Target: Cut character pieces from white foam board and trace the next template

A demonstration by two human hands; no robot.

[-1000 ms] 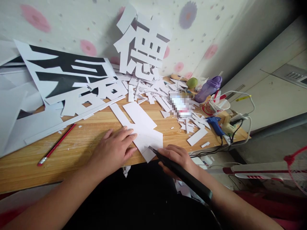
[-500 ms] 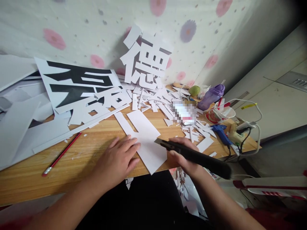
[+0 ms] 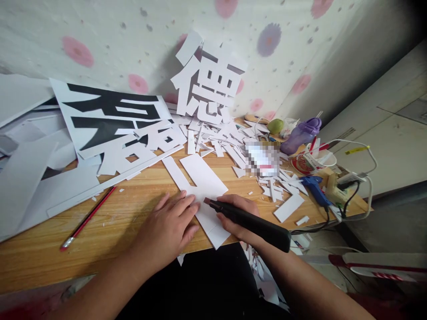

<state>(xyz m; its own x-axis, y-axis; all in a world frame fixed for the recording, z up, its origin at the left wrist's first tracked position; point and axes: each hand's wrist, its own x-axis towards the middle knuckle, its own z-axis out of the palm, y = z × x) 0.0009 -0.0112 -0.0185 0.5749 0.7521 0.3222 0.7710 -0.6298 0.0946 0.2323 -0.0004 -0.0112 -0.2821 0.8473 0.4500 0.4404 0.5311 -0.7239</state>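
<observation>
My left hand point(image 3: 168, 226) lies flat, fingers spread, pressing the left edge of a white foam-board piece point(image 3: 203, 182) on the wooden table point(image 3: 133, 209). My right hand point(image 3: 238, 218) grips a long black cutter point(image 3: 253, 220), its tip resting on the white piece just right of my left fingertips. The white piece overhangs the table's front edge.
A red pencil point(image 3: 87, 218) lies on the left. Cut-out white characters point(image 3: 210, 82) lean on the wall beside a black-and-white printed sheet point(image 3: 110, 115). Paper scraps point(image 3: 233, 142), a purple bottle point(image 3: 300, 133), a blue glue gun point(image 3: 315, 189) and cables crowd the right.
The cutter tip moved from the piece's lower edge up and then left, close to my left fingertips. My right hand shifted inward. The camera tilted slightly.
</observation>
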